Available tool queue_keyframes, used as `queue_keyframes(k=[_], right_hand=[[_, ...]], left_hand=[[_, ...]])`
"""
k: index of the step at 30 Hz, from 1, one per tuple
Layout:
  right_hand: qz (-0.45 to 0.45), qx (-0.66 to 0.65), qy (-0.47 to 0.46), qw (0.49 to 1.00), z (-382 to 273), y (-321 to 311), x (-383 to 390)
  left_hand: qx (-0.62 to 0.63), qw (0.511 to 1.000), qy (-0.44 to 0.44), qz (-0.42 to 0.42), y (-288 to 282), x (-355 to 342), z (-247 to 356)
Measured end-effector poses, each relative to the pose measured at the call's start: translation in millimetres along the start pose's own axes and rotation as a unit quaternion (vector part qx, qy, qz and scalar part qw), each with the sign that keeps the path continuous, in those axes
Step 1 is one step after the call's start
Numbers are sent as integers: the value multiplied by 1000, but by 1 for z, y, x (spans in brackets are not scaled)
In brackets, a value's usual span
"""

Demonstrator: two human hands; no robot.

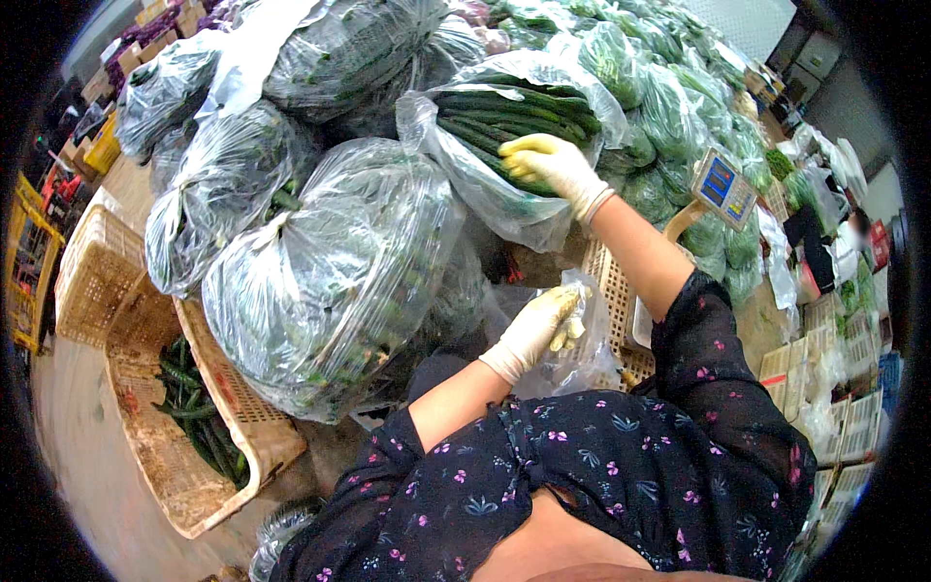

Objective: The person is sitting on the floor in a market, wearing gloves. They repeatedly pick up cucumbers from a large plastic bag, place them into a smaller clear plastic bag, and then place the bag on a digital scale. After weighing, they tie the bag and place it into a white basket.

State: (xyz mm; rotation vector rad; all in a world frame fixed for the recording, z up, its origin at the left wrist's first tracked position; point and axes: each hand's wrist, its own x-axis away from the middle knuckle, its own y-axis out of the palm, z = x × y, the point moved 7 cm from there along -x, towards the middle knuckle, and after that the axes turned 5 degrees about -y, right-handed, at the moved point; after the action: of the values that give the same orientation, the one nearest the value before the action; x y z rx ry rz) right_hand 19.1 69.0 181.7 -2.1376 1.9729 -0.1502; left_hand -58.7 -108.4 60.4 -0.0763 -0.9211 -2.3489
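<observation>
Apparently early stage: big tied sack looks unopened; tan crate, lower left, holds loose green produce. Open sack, beside tied one, stands well filled, so most contents look left to handle. Crumpled clear bag, near lap, shows nothing inside. Left hand: gloved, grip curled, pinching clear bag. Right hand: gloved, grip curved over cucumbers in open sack; cannot tell whether pinching any.

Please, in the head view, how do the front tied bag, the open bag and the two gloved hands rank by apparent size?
1. Front tied bag
2. Open bag
3. Left hand and right hand: too alike to rank.
</observation>
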Motion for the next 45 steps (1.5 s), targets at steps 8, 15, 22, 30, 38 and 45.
queue_keyframes(k=[8,15,22,30,38,45], right_hand=[[24,456,4,889,147,-95,-47],[-50,578,-8,814,140,-53,-60],[31,536,48,842,127,-99,-74],[161,502,84,845,163,-130,-66],[18,335,65,940,136,-105,-37],[90,-221,52,970,58,-69,78]], left_hand=[[56,998,-11,-5,12,-3,14],[0,1000,-15,11,15,-10,14],[2,999,-48,18,15,-15,17],[-18,999,-25,20,7,-14,15],[-15,999,8,43,10,-19,10],[7,994,81,79,4,-45,-1]])
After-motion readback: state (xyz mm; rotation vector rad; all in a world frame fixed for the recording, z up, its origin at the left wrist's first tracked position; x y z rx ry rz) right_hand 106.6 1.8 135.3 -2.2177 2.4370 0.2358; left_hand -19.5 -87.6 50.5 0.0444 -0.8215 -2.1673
